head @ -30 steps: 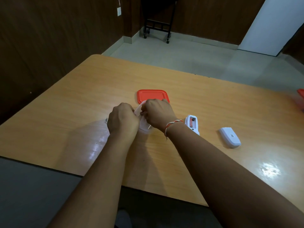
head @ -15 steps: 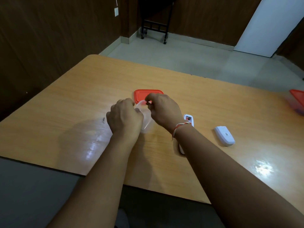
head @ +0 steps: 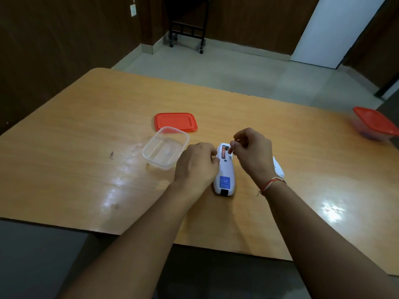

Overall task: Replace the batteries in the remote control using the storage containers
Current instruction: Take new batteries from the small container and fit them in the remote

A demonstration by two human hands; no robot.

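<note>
A white remote control [head: 224, 175] lies face down on the wooden table [head: 64, 169], its battery bay open at the far end with one orange battery [head: 223, 152] inside. My right hand [head: 251, 152] hovers over the bay and pinches a second orange battery [head: 231, 150] at its tip. My left hand [head: 195, 167] rests against the remote's left side, fingers curled on its edge. To the left stands an uncovered clear plastic container [head: 165, 147]. Its red lid [head: 175, 122] lies flat just behind it. The white battery cover [head: 278, 168] peeks out behind my right wrist.
A second clear container with a red lid [head: 374, 124] sits at the table's far right edge. Beyond the table are a tiled floor, a black wheeled stand [head: 186, 29] and dark wood walls. The table's near edge runs just below my forearms.
Both hands left the clear container and moved right to the remote. The container now stands uncovered on its own, and my right hand has carried a battery to the remote's bay.
</note>
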